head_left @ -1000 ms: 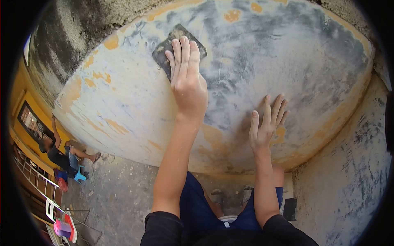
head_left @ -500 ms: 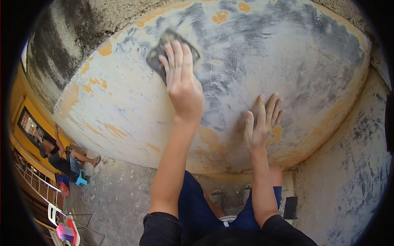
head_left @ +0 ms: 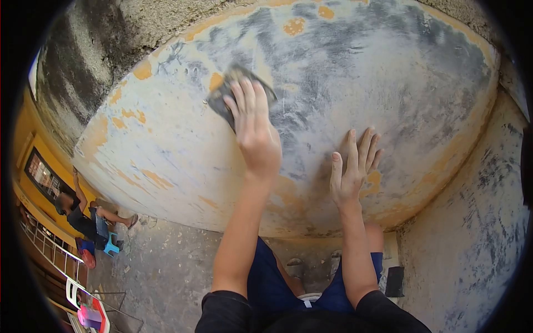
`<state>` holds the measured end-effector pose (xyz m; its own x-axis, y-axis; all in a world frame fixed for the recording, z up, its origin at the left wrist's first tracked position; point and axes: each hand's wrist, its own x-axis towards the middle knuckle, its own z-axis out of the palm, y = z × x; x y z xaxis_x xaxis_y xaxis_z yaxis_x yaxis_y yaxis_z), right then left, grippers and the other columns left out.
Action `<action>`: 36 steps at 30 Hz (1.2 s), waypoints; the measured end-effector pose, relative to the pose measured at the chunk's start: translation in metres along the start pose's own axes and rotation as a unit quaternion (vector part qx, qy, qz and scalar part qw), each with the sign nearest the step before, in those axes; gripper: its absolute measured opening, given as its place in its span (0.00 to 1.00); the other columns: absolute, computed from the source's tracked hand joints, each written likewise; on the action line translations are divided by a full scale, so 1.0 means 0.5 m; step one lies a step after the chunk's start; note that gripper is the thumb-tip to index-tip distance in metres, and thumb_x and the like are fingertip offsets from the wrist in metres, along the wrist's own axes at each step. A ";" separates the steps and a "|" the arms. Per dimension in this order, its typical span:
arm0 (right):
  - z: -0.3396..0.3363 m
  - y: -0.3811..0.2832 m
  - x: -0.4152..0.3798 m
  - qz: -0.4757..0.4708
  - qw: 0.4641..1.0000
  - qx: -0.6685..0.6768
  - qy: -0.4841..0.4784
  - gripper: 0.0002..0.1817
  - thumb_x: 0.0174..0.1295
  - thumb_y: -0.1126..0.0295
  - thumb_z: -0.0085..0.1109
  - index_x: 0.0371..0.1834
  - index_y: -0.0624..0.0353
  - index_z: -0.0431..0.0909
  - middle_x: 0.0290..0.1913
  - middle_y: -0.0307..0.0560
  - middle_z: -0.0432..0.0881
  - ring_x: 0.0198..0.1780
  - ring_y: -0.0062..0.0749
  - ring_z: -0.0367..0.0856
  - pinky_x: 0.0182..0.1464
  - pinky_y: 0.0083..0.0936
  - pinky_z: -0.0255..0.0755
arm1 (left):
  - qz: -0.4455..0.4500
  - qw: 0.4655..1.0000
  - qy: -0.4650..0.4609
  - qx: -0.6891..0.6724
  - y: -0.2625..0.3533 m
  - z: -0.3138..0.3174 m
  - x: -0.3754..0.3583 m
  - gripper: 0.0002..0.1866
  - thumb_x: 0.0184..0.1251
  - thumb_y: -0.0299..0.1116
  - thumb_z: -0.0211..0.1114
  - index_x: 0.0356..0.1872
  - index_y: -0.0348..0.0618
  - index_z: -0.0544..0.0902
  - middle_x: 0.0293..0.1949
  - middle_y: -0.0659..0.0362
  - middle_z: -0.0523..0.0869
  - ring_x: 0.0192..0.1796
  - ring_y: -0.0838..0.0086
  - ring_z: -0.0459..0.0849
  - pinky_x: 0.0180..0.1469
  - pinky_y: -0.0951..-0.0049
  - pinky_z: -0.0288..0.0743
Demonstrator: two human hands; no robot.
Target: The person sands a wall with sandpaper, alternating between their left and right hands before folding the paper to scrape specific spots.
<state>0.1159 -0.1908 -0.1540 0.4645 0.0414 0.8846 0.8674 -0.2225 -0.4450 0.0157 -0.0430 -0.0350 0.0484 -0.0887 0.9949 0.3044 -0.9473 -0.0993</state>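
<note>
A dark, worn sheet of sandpaper (head_left: 223,105) lies against the curved wall surface (head_left: 183,144), pressed there under the fingers of my left hand (head_left: 257,130). Those fingers point up and cover the middle of the sheet; my left thumb is hidden. Farther right and lower, my right hand (head_left: 351,172) rests on the same surface with its fingers spread and nothing in it. The surface is patchy white and grey, with orange spots showing through.
Rough concrete (head_left: 150,22) borders the surface above. A grey wall (head_left: 461,244) stands at the right, beside a small dark sheet (head_left: 395,281) on the floor. At the far left a person (head_left: 83,219) sits on a blue stool (head_left: 112,244), near a metal ladder (head_left: 53,250).
My left hand has slid the sandpaper down and slightly right across the surface, uncovering an orange patch above it. My right hand has stayed in place.
</note>
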 end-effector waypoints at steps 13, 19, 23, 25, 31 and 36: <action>-0.003 0.001 -0.002 -0.006 1.000 -0.006 -0.006 0.30 0.80 0.58 0.57 0.82 0.54 0.71 0.89 0.60 0.55 0.91 0.53 0.42 0.87 0.55 0.24 | 0.013 0.999 -0.032 0.000 -0.007 -0.021 0.001 0.26 0.71 0.09 0.54 0.70 0.28 0.80 0.73 0.39 0.79 0.80 0.45 0.72 0.82 0.42 0.64; 0.001 0.011 -0.006 -0.009 1.000 -0.004 -0.007 0.30 0.80 0.58 0.57 0.82 0.54 0.72 0.89 0.60 0.55 0.91 0.53 0.42 0.87 0.55 0.24 | 0.052 0.995 -0.090 0.001 -0.031 -0.038 0.043 0.28 0.68 0.07 0.55 0.70 0.27 0.80 0.74 0.38 0.78 0.80 0.46 0.72 0.82 0.43 0.64; 0.003 -0.002 -0.005 -0.003 1.000 0.006 0.006 0.30 0.80 0.58 0.57 0.82 0.54 0.72 0.89 0.60 0.55 0.91 0.53 0.42 0.87 0.55 0.24 | 0.030 0.999 -0.039 0.009 -0.016 -0.013 0.081 0.28 0.68 0.07 0.55 0.70 0.26 0.80 0.75 0.39 0.77 0.81 0.45 0.70 0.82 0.43 0.64; 0.003 -0.003 -0.003 -0.002 1.000 0.006 0.004 0.30 0.80 0.57 0.56 0.82 0.55 0.72 0.89 0.61 0.55 0.91 0.53 0.42 0.87 0.55 0.24 | 0.009 0.999 -0.043 0.006 0.000 -0.017 0.038 0.28 0.68 0.07 0.55 0.69 0.27 0.80 0.75 0.39 0.77 0.81 0.46 0.71 0.82 0.42 0.64; -0.002 0.001 -0.003 -0.001 1.000 0.001 -0.008 0.30 0.80 0.57 0.56 0.82 0.55 0.72 0.89 0.61 0.55 0.91 0.53 0.42 0.87 0.56 0.24 | 0.070 0.992 -0.104 -0.013 -0.026 -0.040 -0.007 0.28 0.67 0.08 0.56 0.69 0.28 0.81 0.74 0.39 0.79 0.80 0.45 0.72 0.81 0.39 0.64; 0.004 -0.003 -0.003 0.004 1.000 0.008 0.002 0.30 0.80 0.58 0.57 0.81 0.55 0.72 0.89 0.60 0.55 0.91 0.53 0.42 0.87 0.56 0.24 | 0.034 0.998 -0.045 0.018 -0.048 -0.030 0.118 0.28 0.68 0.09 0.56 0.70 0.27 0.79 0.75 0.40 0.77 0.81 0.43 0.70 0.82 0.38 0.61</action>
<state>0.1143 -0.1888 -0.1547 0.4700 0.0359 0.8819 0.8667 -0.2078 -0.4534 -0.0029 -0.0300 0.0263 0.1548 -0.1238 0.9802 0.3323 -0.9278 -0.1697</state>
